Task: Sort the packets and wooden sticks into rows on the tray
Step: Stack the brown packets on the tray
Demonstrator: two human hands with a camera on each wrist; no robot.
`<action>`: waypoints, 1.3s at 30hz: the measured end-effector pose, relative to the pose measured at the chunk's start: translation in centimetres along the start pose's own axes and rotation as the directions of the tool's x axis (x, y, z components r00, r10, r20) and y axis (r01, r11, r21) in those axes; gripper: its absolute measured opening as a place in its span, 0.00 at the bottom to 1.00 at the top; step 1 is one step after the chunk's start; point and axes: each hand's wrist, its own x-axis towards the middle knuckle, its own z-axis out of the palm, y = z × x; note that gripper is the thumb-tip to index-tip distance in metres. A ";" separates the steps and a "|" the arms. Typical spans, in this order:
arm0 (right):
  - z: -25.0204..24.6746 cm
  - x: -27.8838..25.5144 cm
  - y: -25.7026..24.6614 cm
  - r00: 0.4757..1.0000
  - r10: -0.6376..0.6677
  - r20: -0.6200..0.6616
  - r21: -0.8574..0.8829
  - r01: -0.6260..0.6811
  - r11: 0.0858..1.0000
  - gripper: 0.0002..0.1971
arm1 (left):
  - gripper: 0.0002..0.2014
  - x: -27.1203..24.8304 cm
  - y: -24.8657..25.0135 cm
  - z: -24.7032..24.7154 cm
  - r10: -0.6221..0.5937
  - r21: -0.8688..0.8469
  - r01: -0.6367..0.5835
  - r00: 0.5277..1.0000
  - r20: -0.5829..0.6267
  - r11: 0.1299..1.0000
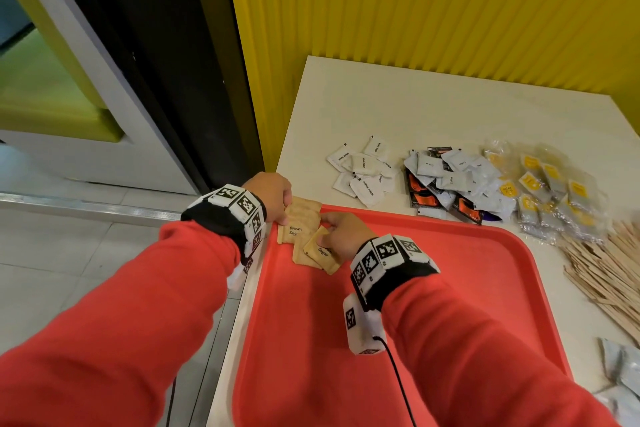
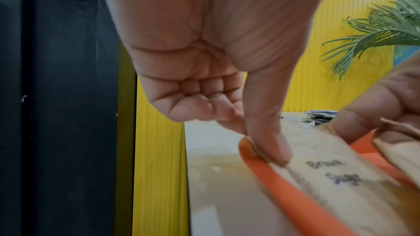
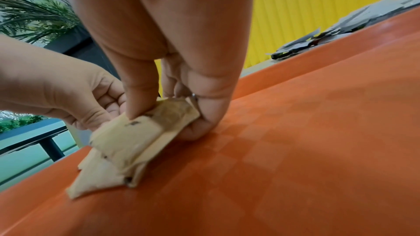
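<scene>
My left hand (image 1: 272,196) pinches a brown sugar packet (image 1: 298,222) w/ thumb and fingers at the far-left corner of the red tray (image 1: 450,288), packet overlapping the rim. My right hand (image 1: 341,230) grips a small bunch of brown packets (image 3: 136,132), edges touching tray floor. White packets (image 1: 362,172), grey/orange ones (image 1: 450,180), yellow ones (image 1: 550,191) and wooden sticks (image 1: 602,270) lie on the bench (image 1: 415,107) beyond and right of the tray.

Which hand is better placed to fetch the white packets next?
Right, probably. The white packets lie beyond the tray, nearer the right hand; the left hand pins brown packets at the tray's left corner.
</scene>
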 end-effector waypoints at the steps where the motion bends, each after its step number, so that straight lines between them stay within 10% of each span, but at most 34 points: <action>1: 0.0 0.0 0.1 1.000 -0.006 -0.003 0.003 0.006 1.000 0.26 | 0.12 0.1 -0.1 0.0 0.001 -0.007 -0.001 1.000 0.001 1.000; 9: -0.1 0.0 1.2 0.983 -0.011 -0.181 0.215 0.051 0.975 0.11 | 0.09 -1.1 0.7 -0.5 0.141 -0.209 -0.140 0.990 -0.006 0.968; 18: 0.6 -0.3 1.5 0.959 -0.081 -0.272 0.212 0.142 0.967 0.16 | 0.08 -1.8 1.3 0.4 0.139 -0.134 -0.122 0.982 0.128 0.983; 30: 0.5 -1.6 1.4 0.992 -0.007 -0.127 -0.134 -0.010 0.991 0.30 | 0.08 -1.7 0.5 0.1 0.069 -0.003 -0.069 0.996 0.049 0.998; 39: 0.0 -1.9 0.8 0.992 -0.092 -0.086 0.100 0.100 0.990 0.20 | 0.14 -2.5 1.3 -0.1 0.226 -0.256 -0.187 0.966 0.129 0.948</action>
